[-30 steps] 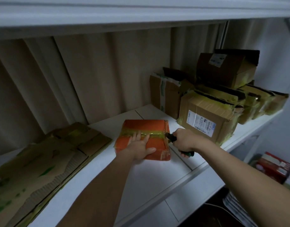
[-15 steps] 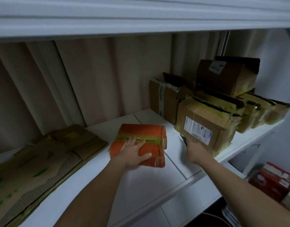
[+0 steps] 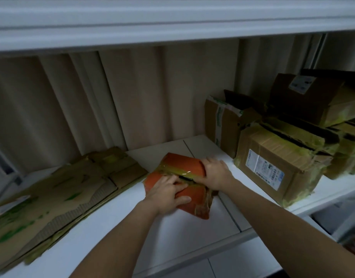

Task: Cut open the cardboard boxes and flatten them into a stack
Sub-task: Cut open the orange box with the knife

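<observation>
Both hands, left hand (image 3: 168, 190) and right hand (image 3: 214, 173), grip the orange box (image 3: 192, 197); pry the slit seam between them apart evenly.

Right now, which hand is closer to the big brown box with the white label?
The right hand. It holds the orange box's right end, a short gap from the labelled brown box. The left hand holds the orange box's near left side, farther away.

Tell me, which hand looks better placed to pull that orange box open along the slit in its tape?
Probably the left hand: its fingers already sit at the dark slit in the tape on the orange box. The right hand is curled over the box's far edge, better suited to steadying it.
</observation>
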